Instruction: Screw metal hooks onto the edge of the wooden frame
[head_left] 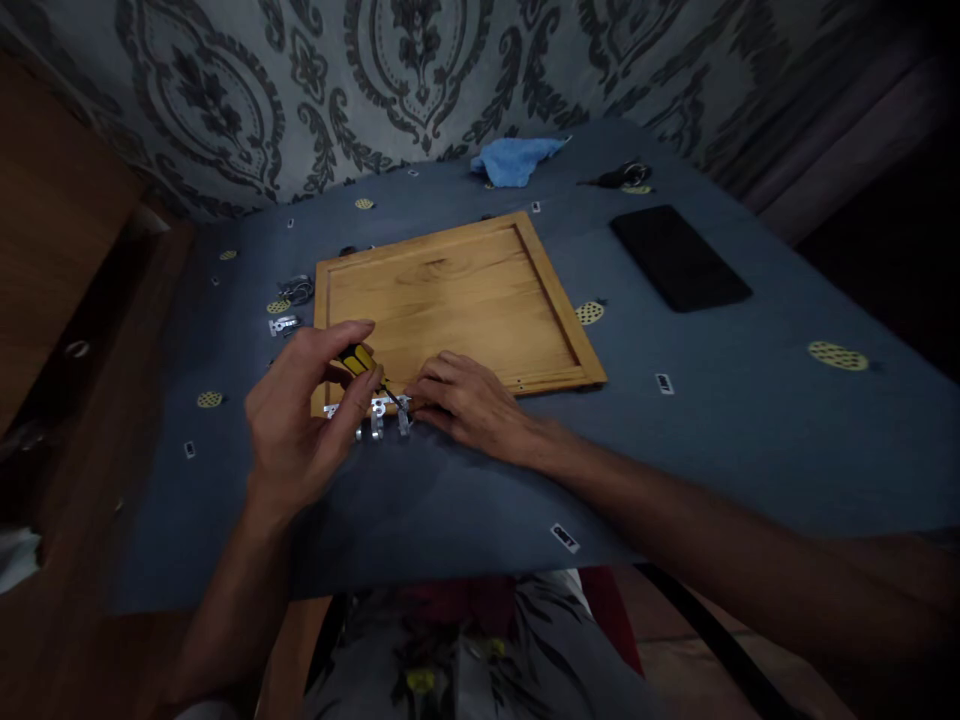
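A framed wooden panel point(457, 300) lies flat on a blue cloth. My left hand point(304, 420) is closed round a small screwdriver with a yellow and black handle point(358, 360). Its tip points down at a silver metal bracket with hooks point(375, 412) at the panel's near edge. My right hand point(465, 400) rests palm down by the bracket's right end, with the fingertips pressed on it.
A black phone point(679, 257) lies to the right of the panel. A blue rag point(517, 160) sits at the far edge, with a dark tool point(624, 178) near it. More silver hardware point(289, 305) lies left of the panel. Patterned wallpaper stands behind.
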